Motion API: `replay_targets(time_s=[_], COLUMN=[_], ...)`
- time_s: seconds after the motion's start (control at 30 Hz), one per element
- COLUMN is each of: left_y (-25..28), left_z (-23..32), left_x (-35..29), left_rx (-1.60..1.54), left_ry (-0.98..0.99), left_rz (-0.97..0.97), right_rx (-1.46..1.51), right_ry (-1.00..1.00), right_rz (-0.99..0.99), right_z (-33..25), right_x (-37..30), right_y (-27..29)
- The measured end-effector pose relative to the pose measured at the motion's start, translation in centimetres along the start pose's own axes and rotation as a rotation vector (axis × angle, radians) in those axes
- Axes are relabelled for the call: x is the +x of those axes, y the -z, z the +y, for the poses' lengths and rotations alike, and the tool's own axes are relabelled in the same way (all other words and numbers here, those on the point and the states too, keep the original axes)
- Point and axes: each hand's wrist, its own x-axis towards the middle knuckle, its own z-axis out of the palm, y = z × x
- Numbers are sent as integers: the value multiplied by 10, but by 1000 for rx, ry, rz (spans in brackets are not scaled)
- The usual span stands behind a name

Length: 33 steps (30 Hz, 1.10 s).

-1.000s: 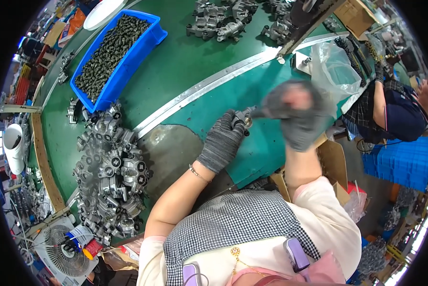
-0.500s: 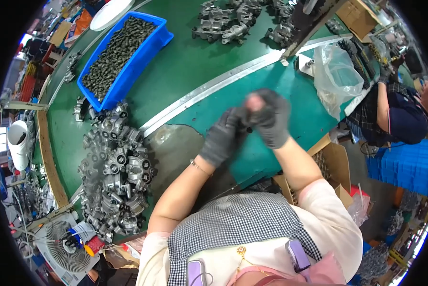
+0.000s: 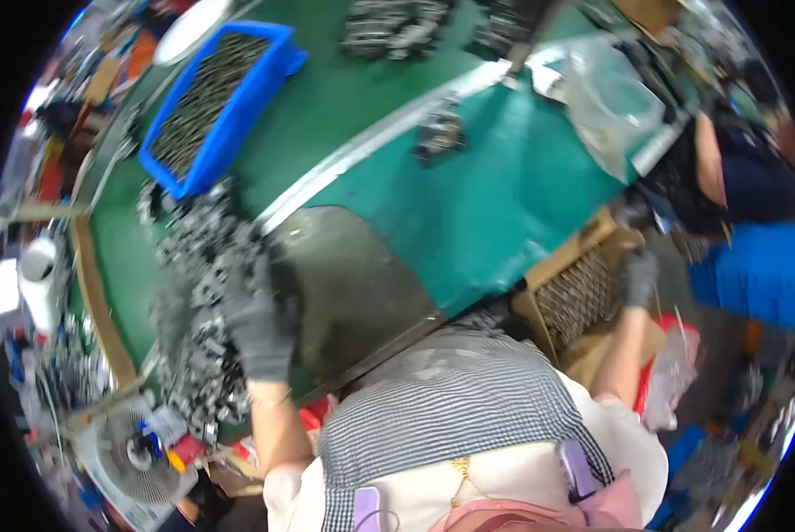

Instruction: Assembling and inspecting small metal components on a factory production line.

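My left hand point(image 3: 263, 332), in a dark grey glove, is at the right side of a heap of grey metal castings point(image 3: 204, 293). Motion smears its fingers, and I cannot make out whether it grips a casting. On the right, my gloved right hand point(image 3: 639, 277) is at the edge of a cardboard box point(image 3: 529, 312) filled with small metal pins point(image 3: 575, 297). Its fingers are blurred too. A single metal casting point(image 3: 440, 131) lies apart on the teal mat point(image 3: 389, 199), with neither hand touching it.
A blue bin point(image 3: 229, 133) of small dark metal parts stands at the far left. More castings point(image 3: 397, 27) lie at the back, near a metal post. A clear plastic bag point(image 3: 615, 106) sits far right, beside another person point(image 3: 752, 168). A fan point(image 3: 136, 452) is at lower left.
My hands were together over the mat; now they are apart, left at the castings heap, right at the cardboard box. A casting now lies on the mat. The whole view has shifted slightly.
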Motion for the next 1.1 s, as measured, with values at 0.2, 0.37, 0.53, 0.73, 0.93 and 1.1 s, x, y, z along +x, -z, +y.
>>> replay_targets(time_s=[0.2,0.37,0.53,0.73,0.93,1.1], left_y=[14,-17,7,27,-66,-93], left_z=[5,-13,-11,52,127,139], left_x=[28,73,71,80,71,56], left_rx=[148,265,200,-699,-1433,-1042], left_ry=[126,204,100,-43,296,113], left_rz=[-172,-449,-416,64,54,39], right_rx=[49,19,-161,-106,-162,-50], right_ry=[-332,-393,-470,-458,-386,-402], right_rz=[-489,-466,-543,-653,-688,-508], right_z=[33,45,26,20,20,38], right_x=[-61,-47,-24,-8,-22,-27], right_y=[-87,-131,-144,-136,-157,-145])
